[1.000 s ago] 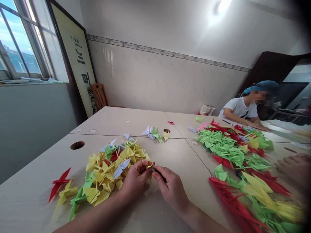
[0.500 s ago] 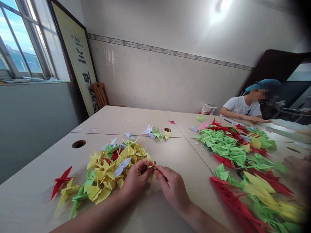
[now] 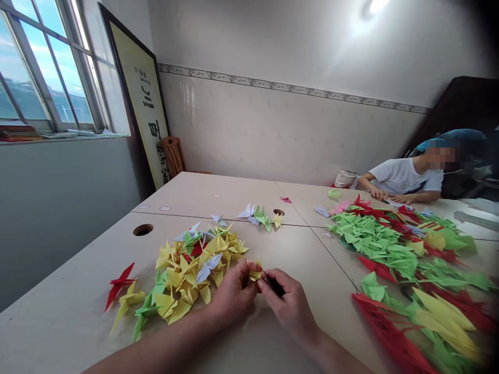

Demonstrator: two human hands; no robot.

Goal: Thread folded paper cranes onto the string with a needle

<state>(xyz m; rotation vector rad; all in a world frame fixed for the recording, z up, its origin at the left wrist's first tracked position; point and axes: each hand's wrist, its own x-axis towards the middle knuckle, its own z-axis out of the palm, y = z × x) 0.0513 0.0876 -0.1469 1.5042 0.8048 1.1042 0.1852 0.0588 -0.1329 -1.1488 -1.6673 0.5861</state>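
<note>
Near the table's front middle, my left hand (image 3: 237,294) pinches a small folded yellow paper crane (image 3: 254,274) between thumb and fingers. Closed around a thin tool with a black handle (image 3: 275,285) is my right hand (image 3: 291,307); the tool's tip meets the paper, and its exact kind is hidden by the fingers. Just left of my hands lies a pile of yellow paper cranes (image 3: 182,278). A pale blue crane (image 3: 208,267) rests on top of that pile, and green cranes (image 3: 147,310) lie along its left side.
A red crane (image 3: 121,283) lies apart on the left, near a round table hole (image 3: 143,229). Several green cranes (image 3: 376,241) and red ones are heaped on the right. Beyond them a person in a white shirt (image 3: 407,175) works at the table.
The view has swung slightly left, so everything sits further right. More of the black handle shows in my right hand. The person at the far side has drawn both hands together over the table.
</note>
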